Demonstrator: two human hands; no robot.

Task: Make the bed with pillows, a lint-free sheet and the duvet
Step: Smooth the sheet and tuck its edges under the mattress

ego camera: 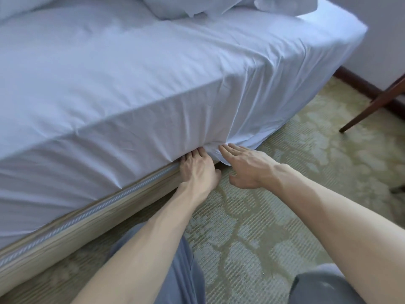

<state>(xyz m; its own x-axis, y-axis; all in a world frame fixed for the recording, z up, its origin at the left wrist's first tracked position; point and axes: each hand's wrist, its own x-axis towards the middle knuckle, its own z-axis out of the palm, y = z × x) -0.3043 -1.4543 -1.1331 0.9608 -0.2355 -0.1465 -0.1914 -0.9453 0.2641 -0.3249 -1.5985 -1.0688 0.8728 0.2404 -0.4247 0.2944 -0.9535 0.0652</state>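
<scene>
— What is closest to the camera?
— Two knees in grey-blue trousers [182,270], over a pale green patterned carpet [252,233]. Both bare forearms [142,238] reach from there toward the near corner of the mattress.

— And the left hand?
— The left hand [198,170] is at the seam where the mattress meets the beige bed base [87,222]. Its fingers are extended and pushed in under the lower edge of the sheet [153,73]. The tips are hidden by the cloth, and I see nothing pinched.

— The right one?
— The right hand [245,166] lies just beside it, palm down, with fingers straight and together. The tips touch the loose flap of sheet hanging at the corner. It grips nothing.

— Where is the sheet itself?
— It is white, lightly creased, and spread over the whole mattress. Along the near side it is drawn in under the mattress, with wrinkles fanning toward the left hand. Round the corner, on the right side, it hangs loose toward the carpet.

— Farther back?
— White pillows [197,5] are heaped at the far end, on top of the sheet. To the right, a dark wooden furniture leg [372,106] slants down to the carpet, near a dark skirting board [359,83] and a pale wall [385,40].
</scene>
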